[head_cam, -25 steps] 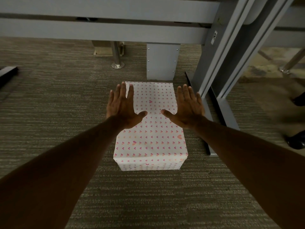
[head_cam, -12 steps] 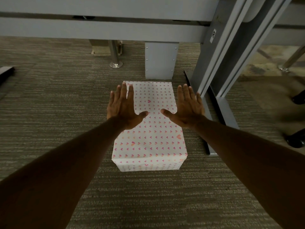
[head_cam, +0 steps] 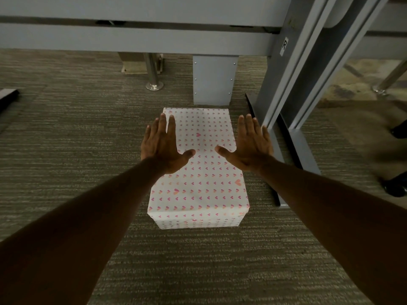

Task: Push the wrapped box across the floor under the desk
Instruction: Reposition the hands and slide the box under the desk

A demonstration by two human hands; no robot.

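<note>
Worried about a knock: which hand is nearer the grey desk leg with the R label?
Right. The right hand is just beside the desk leg; the left hand is across the wrapped box.

Dim striped carpet (head_cam: 66, 150), grey frame (head_cam: 141, 38)

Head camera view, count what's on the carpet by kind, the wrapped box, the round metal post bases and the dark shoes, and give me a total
Wrapped box: 1, the heart-print wrapped box
Round metal post bases: 2, one post base behind the box, another post base at far right
Dark shoes: 2, one shoe and a second shoe at the right edge
Total: 5
</note>
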